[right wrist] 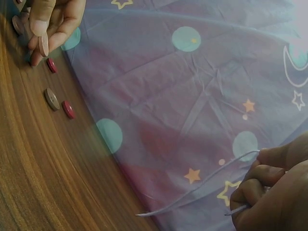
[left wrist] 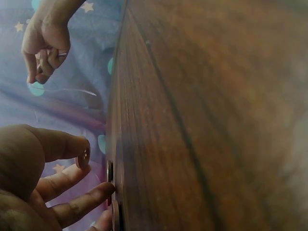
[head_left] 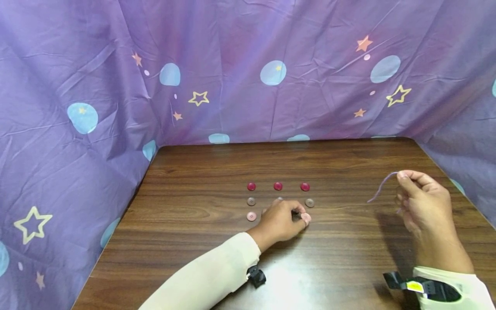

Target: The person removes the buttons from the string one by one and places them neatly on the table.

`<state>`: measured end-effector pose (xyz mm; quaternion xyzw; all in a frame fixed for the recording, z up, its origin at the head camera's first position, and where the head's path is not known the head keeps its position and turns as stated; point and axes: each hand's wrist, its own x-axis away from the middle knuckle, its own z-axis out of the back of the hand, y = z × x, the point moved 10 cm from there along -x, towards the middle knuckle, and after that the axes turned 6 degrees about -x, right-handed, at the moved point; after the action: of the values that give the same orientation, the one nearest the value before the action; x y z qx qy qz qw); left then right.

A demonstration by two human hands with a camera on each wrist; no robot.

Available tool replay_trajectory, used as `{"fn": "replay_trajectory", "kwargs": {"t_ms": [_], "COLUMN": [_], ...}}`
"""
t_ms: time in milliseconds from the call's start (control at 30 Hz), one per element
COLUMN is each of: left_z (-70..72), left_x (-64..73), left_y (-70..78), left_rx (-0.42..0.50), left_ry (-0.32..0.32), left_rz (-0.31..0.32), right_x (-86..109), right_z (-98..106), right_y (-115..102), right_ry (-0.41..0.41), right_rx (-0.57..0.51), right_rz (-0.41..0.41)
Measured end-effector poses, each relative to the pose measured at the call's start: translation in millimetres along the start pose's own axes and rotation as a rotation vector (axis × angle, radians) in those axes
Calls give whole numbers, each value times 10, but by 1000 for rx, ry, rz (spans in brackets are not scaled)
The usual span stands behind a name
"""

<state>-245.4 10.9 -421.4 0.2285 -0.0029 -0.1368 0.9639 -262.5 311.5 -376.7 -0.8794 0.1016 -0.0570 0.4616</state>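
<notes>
My left hand (head_left: 280, 221) pinches a pink button (head_left: 305, 218) between thumb and forefinger, over the right part of the button rows. In the left wrist view the pinched button (left wrist: 83, 158) stands on edge, holes showing, while the other fingers reach down to the table. Off to the right, my right hand (head_left: 428, 204) is raised above the table and pinches a thin purple string (head_left: 381, 187). One end of the string hangs free to the left; another bit (right wrist: 238, 210) pokes out below the curled fingers in the right wrist view.
Three red buttons (head_left: 277, 186) form the far row on the wooden table (head_left: 193, 258). Nearer lie brown buttons (head_left: 309, 203), one partly behind my left hand, and a pink button (head_left: 251, 216) at the left. A purple patterned cloth (head_left: 240, 107) surrounds the table's back and sides.
</notes>
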Motion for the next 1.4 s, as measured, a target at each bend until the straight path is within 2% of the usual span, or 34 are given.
{"fn": "replay_trajectory", "kwargs": {"t_ms": [333,667,800,1100,1400], "left_z": [-63,-104,-115,-129,-125], "left_x": [-48,-77,-87,-103,-111], "left_y": [77,122,153,225,269], "left_rx": [-109,-181,-220,-368,-378], "left_ry": [5,-2,2,14,27], "left_rz": [11,86,78,51,35], "right_x": [-12,-11,-6,-7,-6], "right_z": [-8,-11,-1,-2,-35], "right_y": [30,31,30,27,23], "right_ry": [-35,-39,-30,-28,-53], "right_rx": [-13,-43,-23,-10,-43], "right_rz": [-13,-14,-21,-31,-26]}}
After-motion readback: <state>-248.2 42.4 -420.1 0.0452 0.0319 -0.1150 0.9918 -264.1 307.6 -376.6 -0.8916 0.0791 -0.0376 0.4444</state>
